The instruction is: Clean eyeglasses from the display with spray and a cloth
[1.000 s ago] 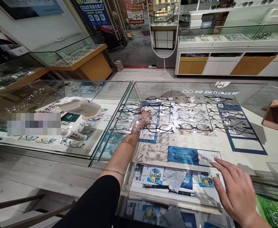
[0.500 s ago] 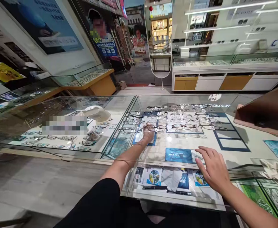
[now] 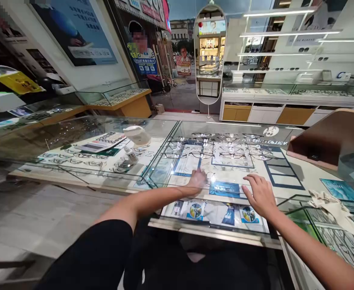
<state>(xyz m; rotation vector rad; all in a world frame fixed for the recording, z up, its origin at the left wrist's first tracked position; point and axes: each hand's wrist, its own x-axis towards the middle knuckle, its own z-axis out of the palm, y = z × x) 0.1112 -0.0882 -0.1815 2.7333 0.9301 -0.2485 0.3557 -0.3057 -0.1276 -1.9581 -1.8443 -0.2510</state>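
Observation:
My left hand (image 3: 197, 180) is over the near part of the glass display case, its fingers closed on a thin-framed pair of eyeglasses (image 3: 211, 176); blur and glare hide part of the grip. My right hand (image 3: 260, 194) rests at the near edge of the case with its fingers spread and nothing in them. Between the hands lies a blue and white card (image 3: 224, 189). Behind them, several eyeglass frames (image 3: 232, 154) stand in rows inside the case, above dark blue rectangular outlines.
A white device (image 3: 137, 135), a small bottle (image 3: 130, 154) and a booklet (image 3: 104, 141) are on the left case. At the right are a tilted brown panel (image 3: 322, 135) and a crumpled cloth (image 3: 336, 209). An oval mirror (image 3: 210, 52) stands beyond.
My left hand has drawn back from the rows of frames towards me, and eyeglasses now show at its fingers. My right hand stays at the case edge. The view has shifted and tilted up slightly.

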